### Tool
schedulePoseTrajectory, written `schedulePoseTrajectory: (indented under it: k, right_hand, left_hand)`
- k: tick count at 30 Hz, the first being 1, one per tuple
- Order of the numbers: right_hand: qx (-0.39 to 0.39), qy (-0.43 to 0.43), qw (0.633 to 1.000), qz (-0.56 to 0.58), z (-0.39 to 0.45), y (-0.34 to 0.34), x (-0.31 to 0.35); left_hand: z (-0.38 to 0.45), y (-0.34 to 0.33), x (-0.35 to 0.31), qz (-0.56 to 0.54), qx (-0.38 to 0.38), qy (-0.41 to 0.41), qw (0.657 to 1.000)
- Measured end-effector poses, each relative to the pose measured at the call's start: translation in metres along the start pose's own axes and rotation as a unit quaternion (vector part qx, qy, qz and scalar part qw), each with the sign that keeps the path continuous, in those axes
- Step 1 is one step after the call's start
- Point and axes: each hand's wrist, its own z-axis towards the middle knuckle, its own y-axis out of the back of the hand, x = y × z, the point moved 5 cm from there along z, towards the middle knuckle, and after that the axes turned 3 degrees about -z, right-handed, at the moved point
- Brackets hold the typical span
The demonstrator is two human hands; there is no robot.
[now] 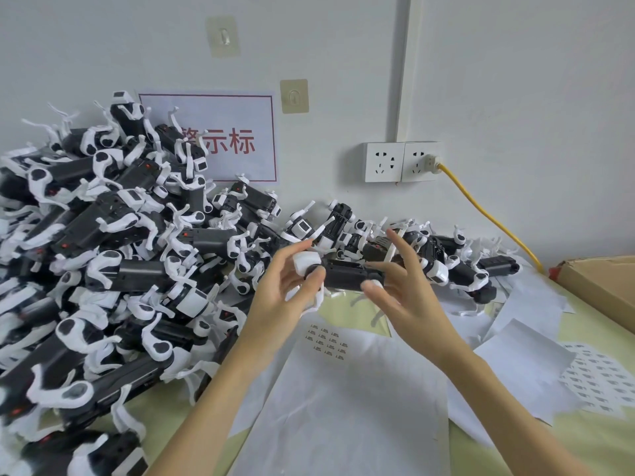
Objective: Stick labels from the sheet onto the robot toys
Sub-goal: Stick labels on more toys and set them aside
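Left hand (285,286) pinching white head end of toy (343,274), thumb below, fingers curled over top. Right hand (400,286) pinching the other end, thumb on white hip cap, forefinger on top, remaining fingers spread straight upward. Toy held level between both hands, above sheet (328,341), clear of worktop (584,427).

Going left to right: pile (103,235) of same toys heaped against wall, far left to centre; held toy; smaller cluster (457,262) behind right hand; spent sheets (598,383) at right edge.

Handling, judged: toy looks light, carried on fingertips alone. Dark body rigid plastic, apparently smooth, likely slippery under a loose pinch. Thin white legs look springy and easily bent, prone to snagging on neighbours; not for gripping. Best hold: body ends, at head and hip caps, leaving flat dark midsection free for label. Labels on sheet small, thin, probably curl and stick to fingertips; lift by one corner. Only a few rows left on sheet.
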Motion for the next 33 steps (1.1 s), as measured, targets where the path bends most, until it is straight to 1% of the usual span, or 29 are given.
schedulePoseTrajectory:
  k: [3,5,10,15,17,19,20,21,22,23,24,25,26,28,30,33]
  right_hand:
    - [-0.015,-0.034,0.999,0.039,-0.002,-0.01,0.002]
    - [-0.01,-0.069,0.996,0.058,-0.003,-0.015,0.001]
    - [0.005,-0.128,0.989,0.08,-0.004,-0.02,-0.008]
    - [-0.003,-0.138,0.988,0.076,-0.006,-0.021,-0.015]
    - [-0.006,-0.141,0.986,0.089,-0.007,-0.023,-0.015]
    - [-0.008,-0.153,0.976,0.155,-0.006,-0.026,-0.014]
    - [-0.01,-0.15,0.975,0.163,-0.006,-0.026,-0.014]
    - [-0.005,-0.136,0.983,0.125,-0.006,-0.025,-0.014]
    - [0.007,-0.11,0.993,0.039,-0.005,-0.024,-0.015]
    - [0.031,-0.082,0.994,-0.07,-0.005,-0.025,-0.016]
    - [0.067,-0.059,0.981,-0.17,-0.006,-0.029,-0.019]
    - [0.102,-0.048,0.964,-0.242,-0.009,-0.035,-0.024]
    - [0.13,-0.048,0.948,-0.287,-0.011,-0.042,-0.03]
    - [0.167,-0.047,0.921,-0.349,-0.015,-0.053,-0.04]
    - [0.176,-0.038,0.907,-0.38,-0.015,-0.059,-0.045]
    - [0.168,-0.045,0.926,-0.334,-0.013,-0.057,-0.046]
  left_hand:
    - [-0.001,-0.002,0.003,-0.004,-0.054,0.018,0.998]
    - [-0.003,-0.005,0.004,-0.014,-0.079,0.027,0.996]
    - [0.0,-0.006,0.01,0.002,-0.057,0.083,0.995]
    - [-0.001,-0.003,0.018,-0.026,-0.037,0.132,0.99]
    - [-0.002,-0.002,0.021,-0.009,-0.05,0.139,0.989]
    - [-0.001,0.002,0.022,-0.013,-0.086,0.119,0.989]
    - [0.0,0.004,0.02,-0.024,-0.107,0.104,0.989]
    - [0.001,0.006,0.018,-0.023,-0.126,0.084,0.988]
    - [0.002,0.009,0.016,-0.01,-0.139,0.066,0.988]
    - [0.002,0.012,0.014,0.007,-0.148,0.052,0.988]
    - [0.001,0.015,0.013,0.023,-0.155,0.041,0.987]
    - [0.0,0.018,0.012,0.036,-0.16,0.031,0.986]
    - [0.0,0.019,0.011,0.051,-0.163,0.02,0.985]
    - [0.0,0.019,0.008,0.082,-0.161,-0.005,0.983]
    - [0.001,0.019,0.006,0.104,-0.162,-0.029,0.981]
    - [0.0,0.018,0.004,0.155,-0.169,-0.054,0.972]
